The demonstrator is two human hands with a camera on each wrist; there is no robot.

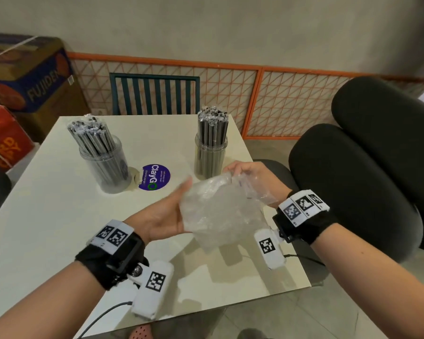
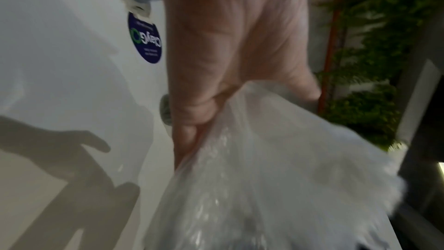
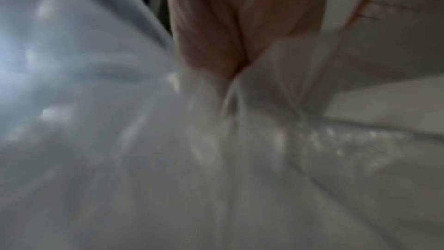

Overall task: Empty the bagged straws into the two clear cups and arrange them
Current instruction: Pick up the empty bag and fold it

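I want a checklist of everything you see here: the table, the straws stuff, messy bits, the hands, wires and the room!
Surface: white table, glossy.
Job's things: left cup and right cup upright, both full of straws; plastic bag looks empty, crumpled.
Clutter: round purple sticker.
Grippers: left hand and right hand both grip the bag.
Cables: one dark cable under the left wrist.
Surroundings: green chair, orange grid fence, cardboard boxes, black cushions.

Straws [image 1: 93, 138] fill both cups [image 1: 211, 155] on table [image 1: 47, 216].
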